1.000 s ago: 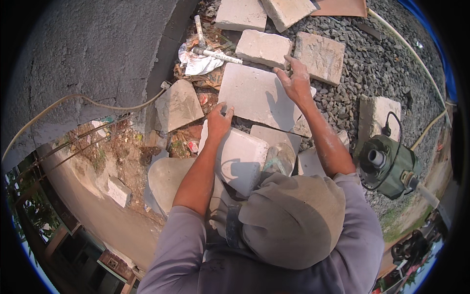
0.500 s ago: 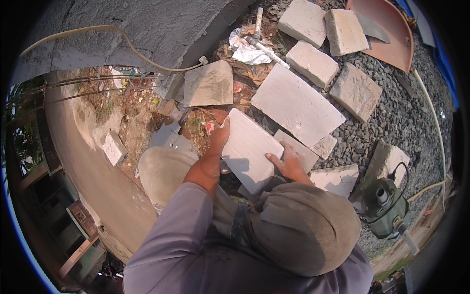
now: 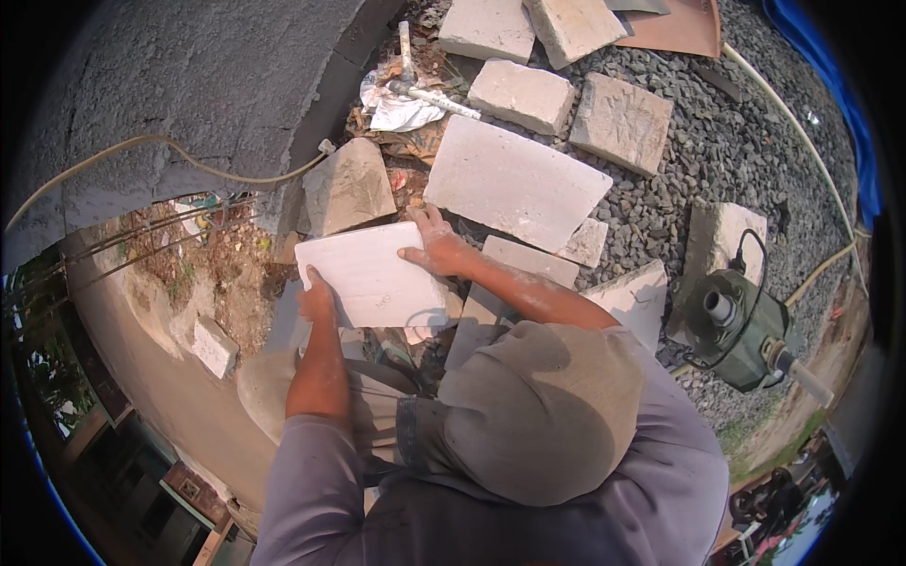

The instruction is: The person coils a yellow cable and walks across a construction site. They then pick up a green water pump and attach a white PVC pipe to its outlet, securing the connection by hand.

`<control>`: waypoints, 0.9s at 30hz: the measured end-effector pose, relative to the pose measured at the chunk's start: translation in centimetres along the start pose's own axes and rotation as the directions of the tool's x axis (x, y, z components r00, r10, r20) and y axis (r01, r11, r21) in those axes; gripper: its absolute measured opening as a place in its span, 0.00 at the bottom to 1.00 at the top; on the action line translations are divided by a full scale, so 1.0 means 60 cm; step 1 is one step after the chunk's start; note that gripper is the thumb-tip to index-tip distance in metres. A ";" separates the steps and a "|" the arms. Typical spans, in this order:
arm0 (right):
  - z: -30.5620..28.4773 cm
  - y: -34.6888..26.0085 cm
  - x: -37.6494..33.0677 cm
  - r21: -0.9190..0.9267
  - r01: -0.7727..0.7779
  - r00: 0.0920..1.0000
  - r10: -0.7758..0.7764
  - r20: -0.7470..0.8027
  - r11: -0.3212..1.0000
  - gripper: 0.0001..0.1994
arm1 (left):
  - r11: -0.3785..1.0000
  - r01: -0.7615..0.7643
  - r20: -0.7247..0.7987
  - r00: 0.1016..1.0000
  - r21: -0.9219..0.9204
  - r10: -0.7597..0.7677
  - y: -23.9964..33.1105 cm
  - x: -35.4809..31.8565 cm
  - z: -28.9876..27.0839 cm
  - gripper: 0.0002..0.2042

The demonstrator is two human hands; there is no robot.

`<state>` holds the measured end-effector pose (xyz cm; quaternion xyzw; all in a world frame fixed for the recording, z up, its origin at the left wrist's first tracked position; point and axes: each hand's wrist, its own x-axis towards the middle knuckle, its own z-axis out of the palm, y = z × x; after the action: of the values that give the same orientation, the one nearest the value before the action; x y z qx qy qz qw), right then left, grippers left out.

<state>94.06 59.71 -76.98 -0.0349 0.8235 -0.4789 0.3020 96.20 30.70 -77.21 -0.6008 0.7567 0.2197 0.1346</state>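
Between my hands is a white concrete block [image 3: 370,276], its broad flat face turned up. My left hand [image 3: 315,296] grips its left edge, the thumb lying on top. At the upper right corner my right hand [image 3: 440,242] holds it, thumb on the face and fingers over the far edge. The block's underside is hidden. Just beyond lies a larger white slab [image 3: 517,179] on the gravel. A rough, dusty block [image 3: 347,187] rests past the held block's far edge.
Several more blocks lie on grey gravel [image 3: 727,151], one a rough-faced block [image 3: 623,123]. A green pump-like machine [image 3: 731,325] with a cable stands at the right. White pipe pieces [image 3: 429,96] lie by a crumpled bag [image 3: 401,111]. A hose [image 3: 179,146] crosses the grey wall.
The held block has turned counterclockwise and moved left. My right hand has gone from its near right side to its far right corner. The view has shifted, too.
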 end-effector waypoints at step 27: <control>-0.062 0.147 -0.303 0.023 -0.320 0.522 0.197 -0.830 0.947 0.18 | 0.784 -0.552 0.510 0.779 0.284 0.364 0.155 -0.244 0.229 0.49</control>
<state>108.96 73.64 -74.34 0.2951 0.8939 -0.3335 -0.0521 89.92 51.62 -80.69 -0.2864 0.8623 0.2055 0.3636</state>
